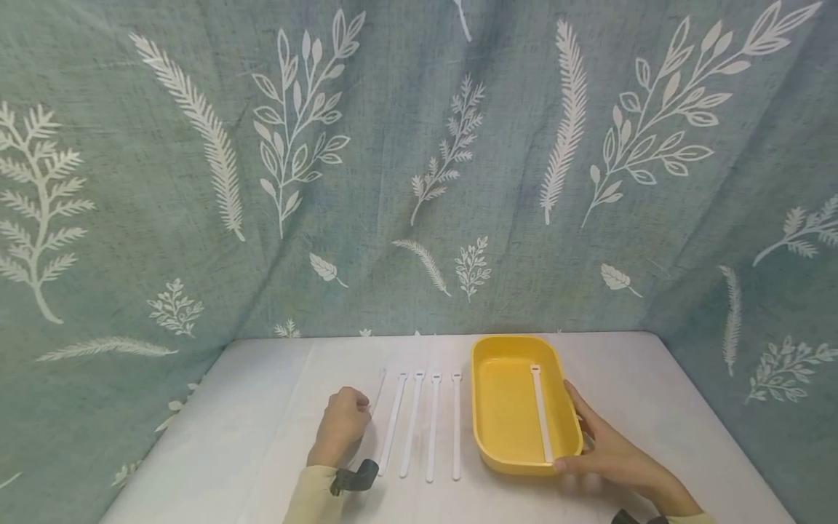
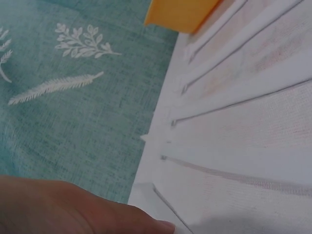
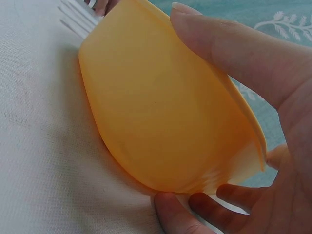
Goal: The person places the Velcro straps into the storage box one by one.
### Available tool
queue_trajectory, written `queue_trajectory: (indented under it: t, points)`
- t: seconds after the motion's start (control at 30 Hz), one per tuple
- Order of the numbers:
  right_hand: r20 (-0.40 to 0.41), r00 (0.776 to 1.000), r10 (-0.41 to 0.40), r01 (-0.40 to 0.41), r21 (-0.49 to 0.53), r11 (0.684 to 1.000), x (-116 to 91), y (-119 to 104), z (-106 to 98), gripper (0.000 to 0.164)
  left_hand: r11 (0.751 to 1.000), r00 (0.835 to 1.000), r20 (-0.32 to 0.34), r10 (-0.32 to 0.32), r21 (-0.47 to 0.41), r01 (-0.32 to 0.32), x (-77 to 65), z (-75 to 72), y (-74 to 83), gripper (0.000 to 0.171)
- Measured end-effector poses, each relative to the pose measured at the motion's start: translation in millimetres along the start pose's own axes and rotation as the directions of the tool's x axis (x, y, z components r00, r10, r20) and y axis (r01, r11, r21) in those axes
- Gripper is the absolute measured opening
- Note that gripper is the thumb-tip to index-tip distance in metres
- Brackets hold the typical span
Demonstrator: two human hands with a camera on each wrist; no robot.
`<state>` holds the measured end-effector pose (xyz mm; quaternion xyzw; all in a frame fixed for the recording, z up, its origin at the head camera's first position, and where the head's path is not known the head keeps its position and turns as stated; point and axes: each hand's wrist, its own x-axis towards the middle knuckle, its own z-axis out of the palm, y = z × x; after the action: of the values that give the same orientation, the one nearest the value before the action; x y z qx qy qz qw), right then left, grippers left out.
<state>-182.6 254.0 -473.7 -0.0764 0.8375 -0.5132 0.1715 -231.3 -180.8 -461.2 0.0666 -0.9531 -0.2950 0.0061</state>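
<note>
My left hand (image 1: 342, 422) pinches a white cable tie (image 1: 379, 386) at the left end of a row. That tie looks thin and edge-on, and its lower part is hidden by the hand; a finger (image 2: 146, 222) lies along it in the left wrist view. Several more white cable ties (image 1: 414, 426) lie side by side to its right, slotted heads at the far end. My right hand (image 1: 615, 455) grips the right side of a yellow tray (image 1: 481, 407), thumb at the near right corner of the rim, other fingers along the outer wall. One cable tie (image 1: 542, 415) lies lengthwise inside the tray.
A white cloth covers the table (image 1: 262, 429). Behind and at both sides hangs a green curtain (image 1: 393, 182) with white leaf prints, meeting the table's far edge. The tray stands just right of the row of ties.
</note>
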Motion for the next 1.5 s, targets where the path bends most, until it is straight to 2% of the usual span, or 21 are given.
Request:
queue_trajectory:
  t: [0.33, 0.5, 0.9, 1.13, 1.37, 1.5]
  points:
    - [-0.004, 1.0, 0.002, -0.002, -0.005, 1.0, -1.6, -1.7, -0.7, 0.125, 0.999, 0.999, 0.012, 0.03, -0.02, -0.03, 5.1, -2.8, -0.2, 0.029]
    - [0.0, 1.0, 0.013, -0.013, 0.004, 1.0, -0.3, -0.2, -1.0, 0.125, 0.999, 1.0, 0.006, 0.02, -0.033, -0.02, 6.8, -5.5, 0.3, 0.031]
    - [-0.025, 0.998, 0.064, -0.064, -0.01, 0.998, 1.5, -2.0, 2.6, 0.128, 0.982, 0.999, 0.011, 0.037, -0.187, -0.035, 9.4, -13.8, 2.1, 0.037]
    - [-0.002, 1.0, 0.014, -0.014, -0.011, 1.0, 0.5, 1.6, -2.8, 0.126, 0.96, 1.0, 0.016, 0.024, -0.279, -0.019, 9.0, -17.0, 9.8, 0.034]
    - [-0.009, 1.0, 0.006, -0.006, -0.03, 1.0, 1.6, -0.5, -0.4, 0.129, 0.957, 1.0, -0.002, 0.025, -0.289, -0.024, 5.6, -20.9, 16.6, 0.032]
    - [-0.005, 1.0, 0.02, -0.02, -0.026, 0.999, 0.5, 0.0, 1.5, 0.13, 0.945, 0.999, -0.007, 0.033, -0.326, -0.033, 3.5, -20.1, 17.9, 0.032]
